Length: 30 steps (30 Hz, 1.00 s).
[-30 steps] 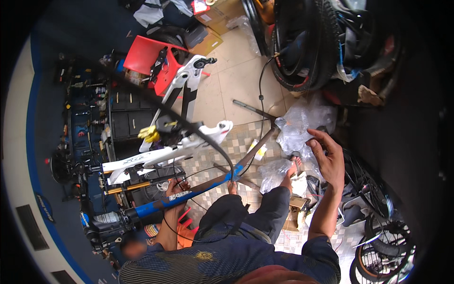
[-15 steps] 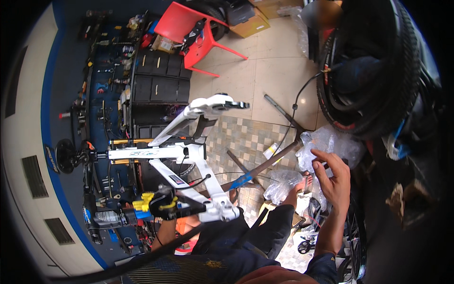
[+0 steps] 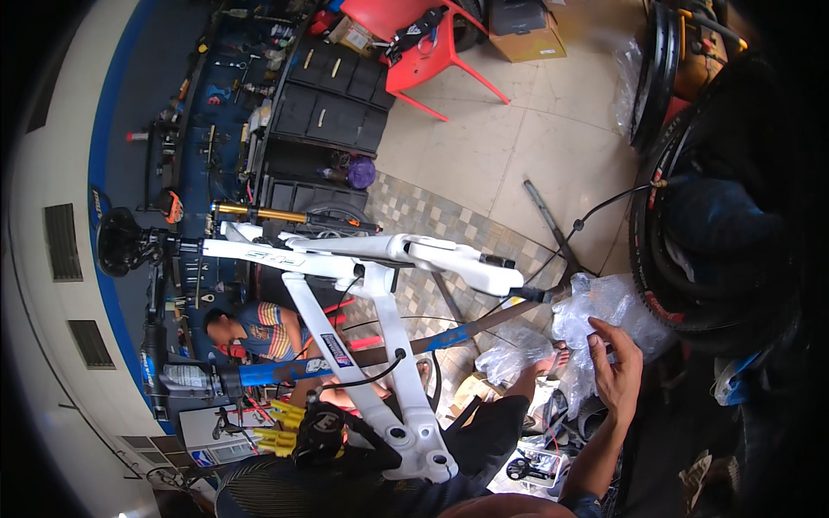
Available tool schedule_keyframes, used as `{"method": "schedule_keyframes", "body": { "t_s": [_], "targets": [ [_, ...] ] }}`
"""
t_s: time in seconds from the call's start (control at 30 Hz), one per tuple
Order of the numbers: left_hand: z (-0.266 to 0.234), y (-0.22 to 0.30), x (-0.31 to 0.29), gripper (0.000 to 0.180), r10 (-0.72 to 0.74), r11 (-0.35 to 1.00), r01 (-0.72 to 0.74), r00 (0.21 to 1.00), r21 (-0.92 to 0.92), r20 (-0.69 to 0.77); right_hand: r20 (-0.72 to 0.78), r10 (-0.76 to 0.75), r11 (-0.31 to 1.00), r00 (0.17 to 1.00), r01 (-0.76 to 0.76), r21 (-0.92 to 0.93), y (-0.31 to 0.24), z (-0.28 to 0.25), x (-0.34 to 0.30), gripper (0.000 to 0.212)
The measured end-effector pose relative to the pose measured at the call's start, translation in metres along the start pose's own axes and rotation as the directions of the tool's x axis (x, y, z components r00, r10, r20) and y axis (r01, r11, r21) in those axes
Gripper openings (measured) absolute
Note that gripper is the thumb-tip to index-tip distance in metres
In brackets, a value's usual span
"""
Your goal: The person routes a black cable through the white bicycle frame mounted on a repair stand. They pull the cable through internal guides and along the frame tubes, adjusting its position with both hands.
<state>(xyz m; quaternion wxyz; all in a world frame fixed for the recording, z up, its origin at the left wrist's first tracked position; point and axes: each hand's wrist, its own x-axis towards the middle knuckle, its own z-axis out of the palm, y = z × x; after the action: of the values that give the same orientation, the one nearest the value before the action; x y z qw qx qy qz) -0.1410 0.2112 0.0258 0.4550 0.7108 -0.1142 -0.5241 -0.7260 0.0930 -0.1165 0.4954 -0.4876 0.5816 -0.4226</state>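
My right hand (image 3: 617,367) is raised at the right with its fingers loosely curled and apart, holding nothing. In the picture it overlaps crumpled clear plastic wrap (image 3: 596,302), and I cannot tell if they touch. My left hand is not visible. A white bicycle frame (image 3: 345,259) fills the middle, held on its side. A black saddle (image 3: 119,242) is at its left end. A blue and brown stand arm (image 3: 432,338) passes beneath the frame. Beside its lower tubes is a black object (image 3: 324,436) with yellow prongs (image 3: 281,427), of a kind I cannot make out.
A gold fork leg (image 3: 259,210) lies beyond the frame. Tools hang on a dark wall board (image 3: 216,104) at left, beside black drawers (image 3: 328,78). A red chair (image 3: 432,65) stands at the back. Tyres (image 3: 656,259) hang at right. Another person in a striped shirt (image 3: 268,332) sits low at left.
The bicycle frame has turned: its upper arm points farther right and its lower end sits lower. My right hand is slightly lower. The view has shifted, and the seated person shows more clearly.
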Motion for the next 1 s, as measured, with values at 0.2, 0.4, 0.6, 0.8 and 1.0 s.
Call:
{"method": "schedule_keyframes", "body": {
  "t_s": [0.2, 0.4, 0.6, 0.8, 1.0],
  "targets": [
    [0.0, 0.002, 0.009, 0.029, -0.009, 1.0, 0.009, 1.0, 0.004, -0.012, 0.036, 0.031, 0.999, 0.999, -0.032, 0.007, -0.004, 0.008, 0.007, 0.024],
    [0.002, 0.007, 0.011, 0.027, -0.007, 0.999, 0.007, 1.0, 0.032, -0.009, 0.01, 0.025, 0.999, 1.0, -0.026, 0.038, -0.011, 0.014, 0.004, 0.026],
    [0.005, 0.015, 0.017, 0.026, 0.001, 0.997, -0.003, 1.0, 0.074, 0.029, -0.053, -0.054, 0.998, 0.997, 0.056, 0.033, -0.022, 0.017, -0.014, 0.027],
    [0.012, 0.022, 0.028, 0.024, 0.02, 0.992, -0.031, 0.996, 0.123, 0.091, -0.076, -0.005, 0.999, 0.997, 0.007, 0.031, -0.036, 0.012, -0.049, 0.029],
    [0.02, 0.022, 0.029, 0.022, 0.133, 0.941, -0.174, 0.979, 0.289, 0.154, -0.143, -0.016, 1.0, 0.99, 0.013, -0.022, -0.057, 0.008, -0.091, 0.03]
  ]
}}
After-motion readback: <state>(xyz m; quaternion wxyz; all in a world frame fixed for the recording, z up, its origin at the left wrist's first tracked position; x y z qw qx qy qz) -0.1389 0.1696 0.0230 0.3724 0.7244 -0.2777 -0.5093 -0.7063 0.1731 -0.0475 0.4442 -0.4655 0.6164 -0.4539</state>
